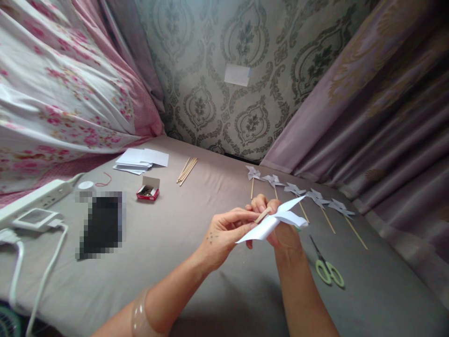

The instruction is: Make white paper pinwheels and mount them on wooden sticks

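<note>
A white paper pinwheel [261, 230] is tilted in the air between my hands, over the grey cloth. At its back a pale wooden stick [262, 215] shows only its end. My left hand [224, 234] is closed, thumb and fingers pinching at the stick and the paper's left side. My right hand [268, 206] curls round from behind, its fingers closed at the stick and the pinwheel's middle. Paper and fingers hide most of the right palm and the rest of the stick. Green-handled scissors [326, 267] lie right of my right forearm.
Several finished pinwheels [317, 198] on sticks lie in a row at the right. Toward the back are loose wooden sticks [187, 170], stacked white paper [135, 160] and a small open red box [148, 191] of metal pieces. A power strip [35, 203] with cables borders the left.
</note>
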### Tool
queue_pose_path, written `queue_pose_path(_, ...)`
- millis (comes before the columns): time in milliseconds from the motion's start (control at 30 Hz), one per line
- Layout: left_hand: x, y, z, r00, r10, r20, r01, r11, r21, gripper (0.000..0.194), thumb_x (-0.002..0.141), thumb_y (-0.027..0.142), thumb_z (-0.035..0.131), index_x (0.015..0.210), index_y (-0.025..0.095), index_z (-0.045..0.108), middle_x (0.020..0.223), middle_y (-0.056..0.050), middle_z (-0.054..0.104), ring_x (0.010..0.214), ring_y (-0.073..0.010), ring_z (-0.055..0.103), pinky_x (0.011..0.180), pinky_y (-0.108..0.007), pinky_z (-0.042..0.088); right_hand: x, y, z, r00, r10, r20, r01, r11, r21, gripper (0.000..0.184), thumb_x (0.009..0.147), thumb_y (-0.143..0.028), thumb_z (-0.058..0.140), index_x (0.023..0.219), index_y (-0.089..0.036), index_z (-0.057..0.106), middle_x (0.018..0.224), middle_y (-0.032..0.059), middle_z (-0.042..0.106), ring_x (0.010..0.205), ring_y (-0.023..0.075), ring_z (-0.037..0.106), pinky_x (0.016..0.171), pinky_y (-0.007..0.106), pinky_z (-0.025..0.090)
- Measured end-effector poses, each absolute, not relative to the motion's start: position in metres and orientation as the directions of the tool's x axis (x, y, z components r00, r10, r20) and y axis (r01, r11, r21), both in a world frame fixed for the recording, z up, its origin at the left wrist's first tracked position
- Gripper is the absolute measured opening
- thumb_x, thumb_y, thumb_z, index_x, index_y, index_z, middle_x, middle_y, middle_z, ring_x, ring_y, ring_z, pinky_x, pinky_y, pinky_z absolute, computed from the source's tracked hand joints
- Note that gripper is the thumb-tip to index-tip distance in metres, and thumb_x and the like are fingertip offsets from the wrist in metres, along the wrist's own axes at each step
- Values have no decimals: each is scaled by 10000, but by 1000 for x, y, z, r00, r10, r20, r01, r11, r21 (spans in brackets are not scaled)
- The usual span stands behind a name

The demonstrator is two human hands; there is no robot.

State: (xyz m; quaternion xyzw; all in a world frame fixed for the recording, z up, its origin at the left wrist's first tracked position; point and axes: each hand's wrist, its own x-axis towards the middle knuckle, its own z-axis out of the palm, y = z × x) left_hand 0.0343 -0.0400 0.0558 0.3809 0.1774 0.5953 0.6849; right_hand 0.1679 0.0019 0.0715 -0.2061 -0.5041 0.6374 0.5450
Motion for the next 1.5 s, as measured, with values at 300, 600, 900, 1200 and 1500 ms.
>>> queue_pose_path(300,33,-42,61,234,951,202,-659,3,752,206,682,301,781,858,194,777,885,-61,634,599,-100,564,469,-209,465,169,3,69,-355,877,323,-505,111,-856,196,639,-425,809,585,-323,652,661,-36,445,651,127,453,823,327,439)
queue_pose_path(600,33,-42,59,239,952,192,-630,1,776,206,693,293,775,869,186,775,880,-59,622,672,-113,560,486,-190,450,170,5,66,-362,877,317,-531,86,-843,211,636,-404,815,577,-305,638,664,-35,459,657,131,456,787,320,455)
queue_pose_path(900,34,-42,58,227,956,186,-636,1,772,242,680,317,785,871,168,771,898,-70,636,638,-94,535,506,-204,435,173,5,64,-414,843,344,-558,64,-827,154,677,-383,791,629,-303,668,700,-26,493,687,139,492,680,294,474)
queue_pose_path(1200,33,-41,57,221,955,196,-632,-13,775,200,698,284,774,866,177,773,916,-69,646,700,-106,549,545,-203,428,173,6,64,-420,837,351,-559,67,-827,149,684,-373,789,632,-303,669,704,-31,506,689,130,503,711,295,480)
queue_pose_path(1500,33,-42,58,259,942,212,-669,16,743,194,700,285,772,870,190,773,882,-50,605,627,-99,558,474,-203,449,174,7,60,-392,857,334,-563,64,-824,176,639,-371,818,607,-303,659,696,-36,505,689,127,522,768,303,488)
